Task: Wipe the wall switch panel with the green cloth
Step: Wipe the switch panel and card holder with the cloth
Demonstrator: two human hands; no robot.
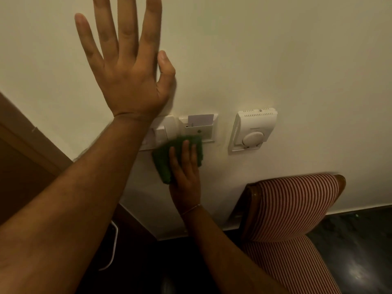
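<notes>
The white wall switch panel (163,130) is mounted on the cream wall, partly hidden behind my left forearm. Beside it on the right is a white key-card holder (203,126) with a card in its slot. My right hand (186,172) presses the folded green cloth (167,160) flat against the wall, over the lower edges of the switch panel and the card holder. My left hand (127,66) lies flat on the wall above the panel, fingers spread, holding nothing.
A white thermostat (252,130) with a round dial hangs on the wall to the right. A red-and-white striped chair (292,209) stands against the wall below it. A brown wooden door frame (27,145) runs along the left. The floor (356,251) is dark and glossy.
</notes>
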